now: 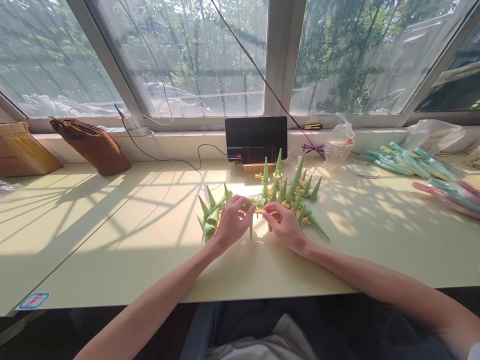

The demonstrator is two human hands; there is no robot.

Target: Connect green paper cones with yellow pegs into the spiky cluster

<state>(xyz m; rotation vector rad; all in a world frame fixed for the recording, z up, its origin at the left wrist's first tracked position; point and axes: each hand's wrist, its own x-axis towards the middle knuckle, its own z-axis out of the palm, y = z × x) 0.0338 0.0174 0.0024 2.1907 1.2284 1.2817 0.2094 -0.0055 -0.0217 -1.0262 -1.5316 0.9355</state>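
- Right hand [285, 224]: fingertips pinched around a yellow peg [259, 211], between both hands.
- Left hand [235, 220]: curled nearly closed, seems to grip a green spike [251, 230], tip down.
- Spike looks light, stiff; best held by thick base.
- Green cones [297, 175] beyond right hand, on tabletop [150, 270].

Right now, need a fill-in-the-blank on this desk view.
1. The left hand and right hand are among cone-shaped pieces coloured ____.
2. The hand nearer the brown pouch is the ____ one.
3. The utility knife lies to the ____ of the black tablet.
Missing words: green; left; right.
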